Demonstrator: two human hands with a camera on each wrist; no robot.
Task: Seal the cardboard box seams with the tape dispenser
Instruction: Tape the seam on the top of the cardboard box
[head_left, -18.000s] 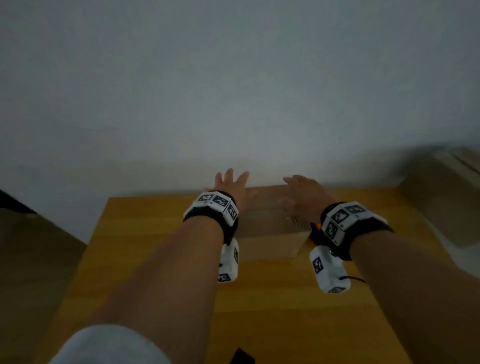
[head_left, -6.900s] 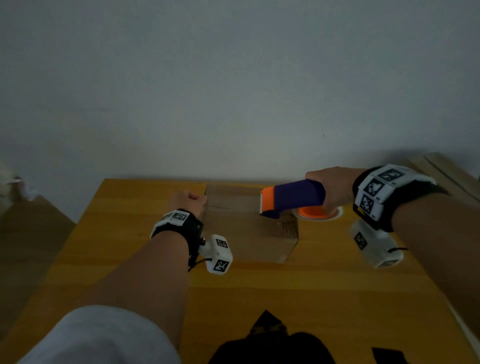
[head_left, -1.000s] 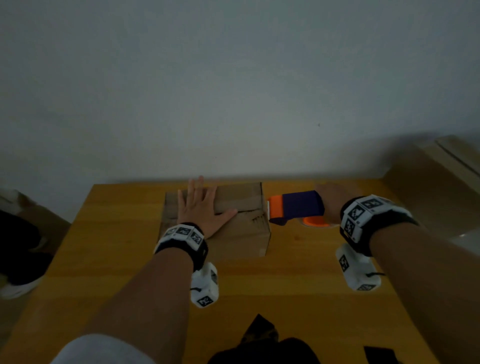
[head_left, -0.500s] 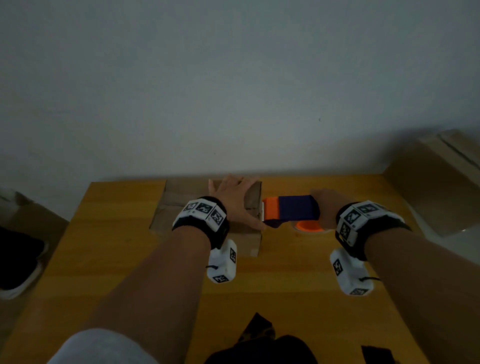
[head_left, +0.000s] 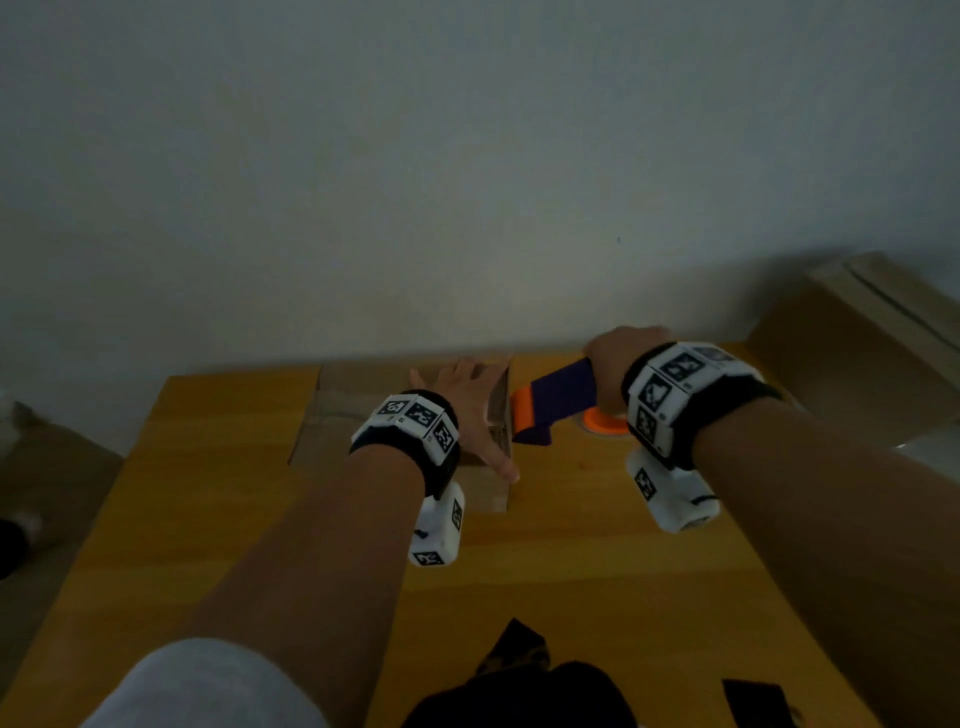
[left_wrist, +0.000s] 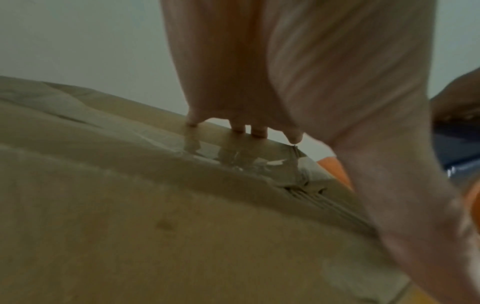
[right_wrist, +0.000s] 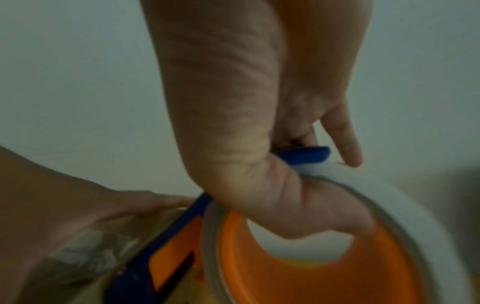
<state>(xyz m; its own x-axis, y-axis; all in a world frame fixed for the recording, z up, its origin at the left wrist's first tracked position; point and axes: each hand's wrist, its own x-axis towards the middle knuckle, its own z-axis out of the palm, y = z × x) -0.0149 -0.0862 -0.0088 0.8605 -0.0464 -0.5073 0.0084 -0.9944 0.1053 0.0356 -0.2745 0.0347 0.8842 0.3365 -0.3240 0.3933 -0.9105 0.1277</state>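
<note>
A flat brown cardboard box (head_left: 363, 410) lies at the back of the wooden table (head_left: 571, 571). My left hand (head_left: 467, 400) lies flat on the box's right end, fingers straight, fingertips (left_wrist: 257, 131) touching the glossy tape (left_wrist: 233, 156) near the far edge. My right hand (head_left: 618, 358) grips the blue and orange tape dispenser (head_left: 556, 400), whose orange mouth sits against the box's right end. In the right wrist view the thumb hooks into the dispenser's orange hub (right_wrist: 311, 267) and the fingers wrap the blue handle (right_wrist: 303, 154).
A larger cardboard box (head_left: 857, 353) stands off the table's right rear corner. A dark object (head_left: 519, 686) and a black flat piece (head_left: 753, 701) lie at the near edge. A wall rises right behind the table.
My left hand slid right along the box top to its right end. My right hand tilted the dispenser so its mouth dips at the box's right end.
</note>
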